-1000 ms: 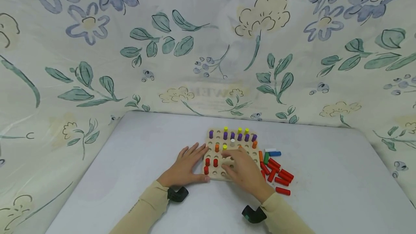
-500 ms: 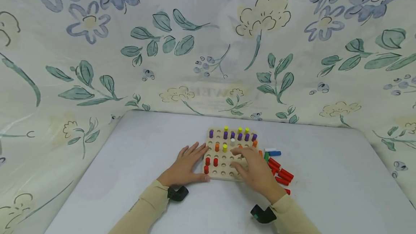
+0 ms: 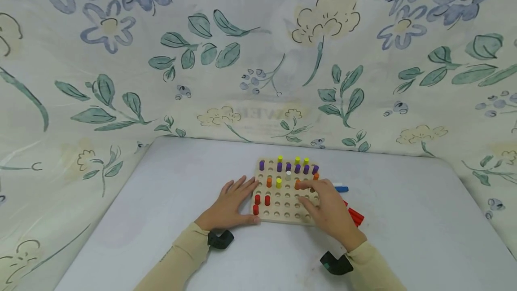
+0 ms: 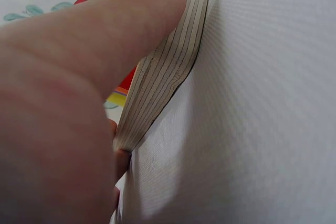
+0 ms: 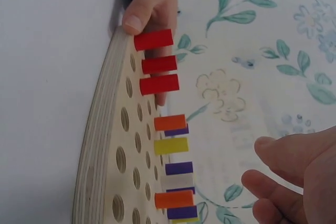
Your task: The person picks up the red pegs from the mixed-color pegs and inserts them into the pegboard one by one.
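A wooden pegboard (image 3: 281, 220) with rows of round holes lies on the table; upright coloured pegs fill some of them. My left hand (image 3: 229, 207) rests against its left side, fingers spread and nearly straight, thumb at the front corner. In the left wrist view the thumb (image 4: 142, 17) touches the layered edge. My right hand (image 3: 329, 208) hovers over the board's right part, thumb and fingers apart with nothing between them. Its index fingertip overlaps an orange peg (image 3: 297, 184); in the right wrist view the fingers are clear of that orange peg (image 5: 174, 199). Left of it stands a yellow peg (image 3: 278, 183).
Three red pegs (image 3: 267, 200) stand at the board's front left, and purple pegs (image 3: 279, 167) and yellow pegs (image 3: 297, 160) towards the back. Loose on the table to the right lie a blue peg (image 3: 341, 189) and red pegs (image 3: 356, 217), partly hidden by the right hand.
My right hand has moved rightward across the board, uncovering the yellow peg and several holes, and now covers more of the loose pegs. My left hand has stayed in place.
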A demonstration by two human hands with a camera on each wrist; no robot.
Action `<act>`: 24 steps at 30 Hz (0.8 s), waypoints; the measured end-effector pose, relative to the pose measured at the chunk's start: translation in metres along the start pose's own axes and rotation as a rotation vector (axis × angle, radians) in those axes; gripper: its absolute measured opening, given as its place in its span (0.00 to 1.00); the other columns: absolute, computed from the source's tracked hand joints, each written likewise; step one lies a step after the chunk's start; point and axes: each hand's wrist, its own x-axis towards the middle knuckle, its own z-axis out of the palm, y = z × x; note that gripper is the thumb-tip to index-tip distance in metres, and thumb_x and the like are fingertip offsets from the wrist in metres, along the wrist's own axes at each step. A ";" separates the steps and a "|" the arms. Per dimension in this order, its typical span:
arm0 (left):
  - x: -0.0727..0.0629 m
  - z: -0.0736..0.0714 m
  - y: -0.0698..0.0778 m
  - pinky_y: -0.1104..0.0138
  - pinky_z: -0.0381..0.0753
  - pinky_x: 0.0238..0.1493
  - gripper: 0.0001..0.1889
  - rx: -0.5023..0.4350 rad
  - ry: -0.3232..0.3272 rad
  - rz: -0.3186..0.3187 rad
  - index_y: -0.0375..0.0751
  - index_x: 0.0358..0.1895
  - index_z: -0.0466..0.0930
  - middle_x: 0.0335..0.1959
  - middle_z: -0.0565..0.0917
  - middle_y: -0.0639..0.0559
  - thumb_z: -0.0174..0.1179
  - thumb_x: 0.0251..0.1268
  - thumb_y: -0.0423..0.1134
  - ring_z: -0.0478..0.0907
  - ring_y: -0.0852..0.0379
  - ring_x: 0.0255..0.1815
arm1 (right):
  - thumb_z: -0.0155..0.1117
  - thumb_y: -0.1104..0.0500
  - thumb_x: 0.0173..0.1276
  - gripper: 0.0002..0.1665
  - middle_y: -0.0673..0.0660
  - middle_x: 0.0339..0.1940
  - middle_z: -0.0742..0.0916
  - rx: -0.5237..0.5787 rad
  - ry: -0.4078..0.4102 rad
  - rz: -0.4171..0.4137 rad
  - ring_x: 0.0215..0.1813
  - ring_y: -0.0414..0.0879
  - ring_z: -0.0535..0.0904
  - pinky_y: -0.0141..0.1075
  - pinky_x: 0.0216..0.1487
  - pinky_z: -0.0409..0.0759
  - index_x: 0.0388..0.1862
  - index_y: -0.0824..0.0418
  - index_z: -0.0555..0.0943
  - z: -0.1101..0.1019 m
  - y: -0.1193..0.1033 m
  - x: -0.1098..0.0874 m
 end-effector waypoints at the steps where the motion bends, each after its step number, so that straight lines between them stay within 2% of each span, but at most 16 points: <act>1: 0.000 0.000 0.000 0.43 0.36 0.78 0.54 -0.001 0.000 0.001 0.44 0.81 0.54 0.81 0.55 0.48 0.66 0.56 0.67 0.41 0.44 0.83 | 0.72 0.61 0.66 0.19 0.55 0.48 0.86 0.001 0.007 -0.003 0.52 0.50 0.77 0.48 0.52 0.83 0.55 0.62 0.82 -0.001 0.001 0.000; 8: 0.000 0.000 -0.001 0.42 0.37 0.78 0.54 0.001 0.003 0.002 0.44 0.80 0.54 0.81 0.56 0.48 0.66 0.56 0.68 0.41 0.44 0.83 | 0.73 0.60 0.66 0.19 0.53 0.49 0.86 0.000 0.064 -0.023 0.53 0.48 0.77 0.48 0.54 0.82 0.55 0.63 0.82 -0.007 0.014 -0.002; 17: 0.000 0.000 -0.001 0.42 0.36 0.78 0.54 0.000 0.001 -0.001 0.44 0.81 0.54 0.81 0.55 0.49 0.66 0.56 0.68 0.41 0.44 0.83 | 0.72 0.62 0.66 0.19 0.55 0.49 0.87 0.016 0.087 -0.013 0.53 0.52 0.78 0.53 0.54 0.82 0.55 0.63 0.83 -0.013 0.027 -0.003; 24: 0.000 -0.002 0.001 0.42 0.36 0.78 0.54 -0.007 -0.001 0.001 0.44 0.81 0.54 0.81 0.55 0.48 0.66 0.56 0.67 0.41 0.43 0.83 | 0.71 0.61 0.68 0.19 0.57 0.51 0.85 -0.009 0.078 0.024 0.53 0.53 0.77 0.51 0.52 0.82 0.56 0.63 0.82 -0.018 0.033 -0.002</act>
